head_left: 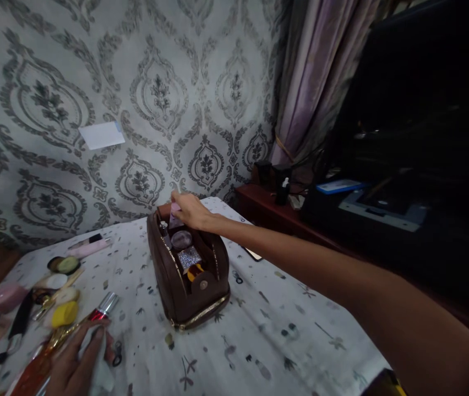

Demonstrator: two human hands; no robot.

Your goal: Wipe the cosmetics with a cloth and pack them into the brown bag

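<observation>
An open brown zip pouch (176,286) stands in the middle of a table covered with a white patterned cloth (267,330). Inside it show a round compact, a glittery item and a small bottle. My right hand (190,210) reaches across to the pouch's far end and pinches a small pink item (175,208) at its top edge. My left hand (73,360) rests low at the left on the cloth, fingers over a white tube (101,368), beside a red lipstick with a silver cap (104,308).
Several cosmetics lie scattered at the left: a yellow sponge (64,313), a pink tube (89,248), a green compact (67,265), brushes. A dark phone (253,254) lies right of the pouch. Patterned wallpaper is behind; a curtain and a dark wooden unit stand at right.
</observation>
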